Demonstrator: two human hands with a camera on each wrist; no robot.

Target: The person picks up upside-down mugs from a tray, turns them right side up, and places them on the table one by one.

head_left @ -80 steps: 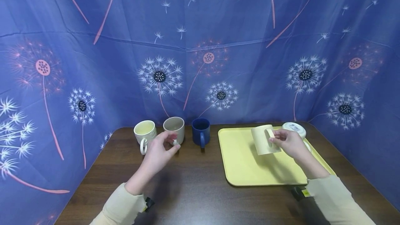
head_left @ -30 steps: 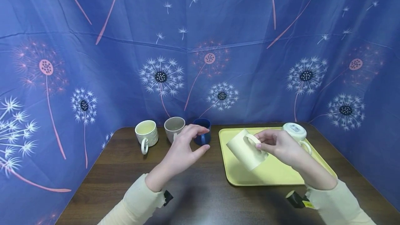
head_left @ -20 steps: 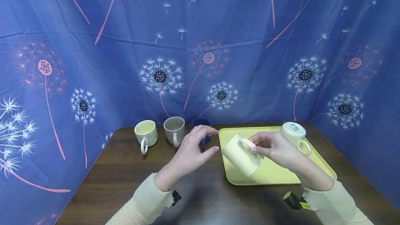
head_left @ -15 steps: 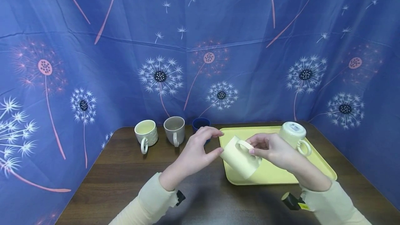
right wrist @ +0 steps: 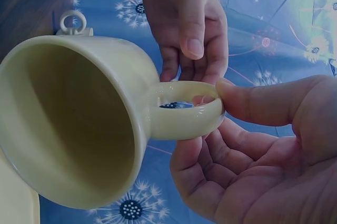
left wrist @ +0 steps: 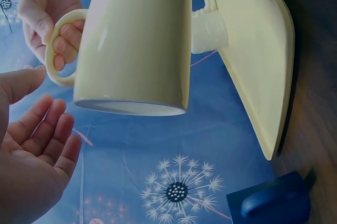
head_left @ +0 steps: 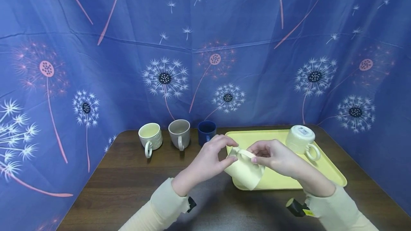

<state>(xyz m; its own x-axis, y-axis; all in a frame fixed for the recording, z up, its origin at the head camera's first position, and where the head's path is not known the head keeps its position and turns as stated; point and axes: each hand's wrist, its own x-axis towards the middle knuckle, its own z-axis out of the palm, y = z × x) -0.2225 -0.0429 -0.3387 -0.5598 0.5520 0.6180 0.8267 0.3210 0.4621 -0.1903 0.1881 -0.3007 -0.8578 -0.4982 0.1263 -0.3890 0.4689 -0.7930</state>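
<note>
A pale yellow mug (head_left: 244, 174) hangs tilted over the front left part of the tray, its handle uppermost. My right hand (head_left: 280, 158) pinches that handle between thumb and fingers; the right wrist view shows the mug's mouth facing that wrist's camera. My left hand (head_left: 207, 159) is close by on the left, thumb and fingers spread apart near the handle. In the left wrist view a gap shows between the left fingers (left wrist: 45, 134) and the mug. Beneath lies the yellow tray (head_left: 276, 181), where a cream mug (head_left: 299, 142) rests upside down at the back right.
Along the back of the dark wooden table (head_left: 128, 191) stand three upright mugs: a cream embossed one (head_left: 151, 138), a grey one (head_left: 178, 131) and a blue one (head_left: 205, 131). A blue dandelion-print cloth (head_left: 192, 63) hangs behind and at both sides.
My right hand has brought the yellow mug left and toward me, tipping it over. My left hand has moved right, from in front of the grey mug to beside the yellow mug's handle.
</note>
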